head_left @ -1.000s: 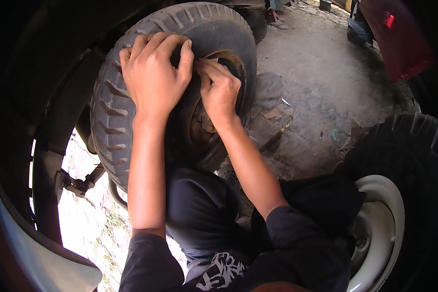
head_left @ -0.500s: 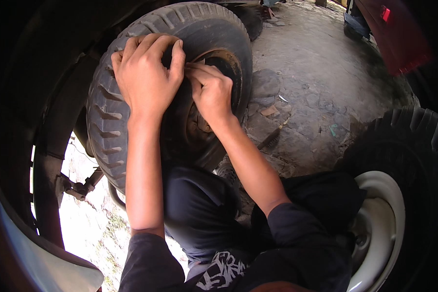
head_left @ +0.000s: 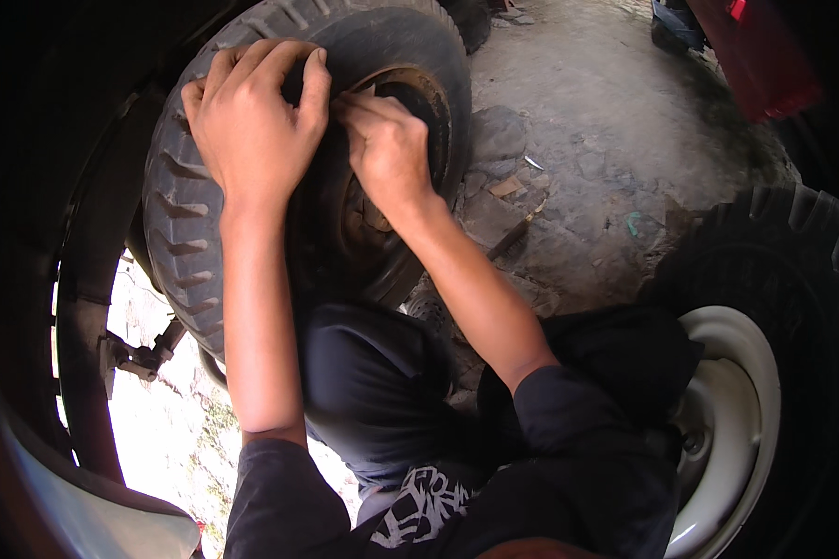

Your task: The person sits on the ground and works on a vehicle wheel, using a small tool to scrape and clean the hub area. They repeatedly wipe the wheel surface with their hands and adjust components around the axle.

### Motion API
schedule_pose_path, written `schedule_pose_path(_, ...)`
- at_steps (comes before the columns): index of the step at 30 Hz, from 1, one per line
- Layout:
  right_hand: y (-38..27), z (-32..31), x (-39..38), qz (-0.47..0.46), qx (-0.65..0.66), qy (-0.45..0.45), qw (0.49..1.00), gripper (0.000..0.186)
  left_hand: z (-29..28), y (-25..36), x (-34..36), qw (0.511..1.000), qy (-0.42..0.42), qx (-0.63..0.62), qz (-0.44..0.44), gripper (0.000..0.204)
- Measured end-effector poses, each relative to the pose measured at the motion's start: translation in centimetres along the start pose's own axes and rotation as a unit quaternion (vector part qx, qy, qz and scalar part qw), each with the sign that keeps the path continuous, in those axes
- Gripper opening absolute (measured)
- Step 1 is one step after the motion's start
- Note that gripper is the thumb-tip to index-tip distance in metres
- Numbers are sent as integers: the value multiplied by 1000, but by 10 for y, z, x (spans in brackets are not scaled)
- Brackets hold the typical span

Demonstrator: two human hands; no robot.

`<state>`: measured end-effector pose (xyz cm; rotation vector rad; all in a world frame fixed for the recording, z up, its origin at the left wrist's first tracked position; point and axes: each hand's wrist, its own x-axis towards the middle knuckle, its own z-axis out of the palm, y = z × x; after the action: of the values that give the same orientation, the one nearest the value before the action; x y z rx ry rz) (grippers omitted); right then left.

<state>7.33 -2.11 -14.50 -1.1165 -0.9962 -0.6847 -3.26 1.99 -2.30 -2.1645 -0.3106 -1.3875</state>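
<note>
Head camera puts the lugged tire (head_left: 170,219) in front of us, left of the middle and just beyond our left knee (head_left: 364,349), standing on edge with its face turned to our right. Our left hand (head_left: 254,126) lies over its tread and shoulder, fingers loosely bent and a little apart, thumb well away from them; we see nothing in its hold. Our right hand (head_left: 389,154) reaches to the wheel's face near the rusty rim (head_left: 435,101), fingers bent and drawn close together. Their tips are partly out of sight, so we cannot tell whether they grip anything; 1 small pale pointed piece (head_left: 370,90) shows just beside them.

We judge that the tire could roll or tip if the left hand pressed unevenly, since we cannot see what supports it. The right fingers could be scraped by a rough rim edge, or nipped if the wheel shifted. Any small part pinched there could slip away, because only fingertips would be holding it.

The tire looks dusty grey-black, with deep blocky lugs along its tread and a smoother sidewall. Its rim is brown with rust, and the middle lies in shadow. A 2nd tire (head_left: 750,238) with a cream rim (head_left: 718,326) stands to our right.
</note>
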Motion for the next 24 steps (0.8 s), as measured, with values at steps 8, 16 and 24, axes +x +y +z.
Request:
schedule_pose_path(8, 0, 4, -1, 10, -34, 14, 999, 20, -2, 3, 3, 1000, -27, 9, -13, 20)
schedule_pose_path(16, 0, 2, 2, 22, -51, 2, 998, 21, 1, 4, 3, 1000, -1, 3, -5, 17)
schedule_pose_path(24, 8, 1, 5, 21, -56, -43, 997, 26, -1, 3, 3, 1000, -7, -2, -7, 16)
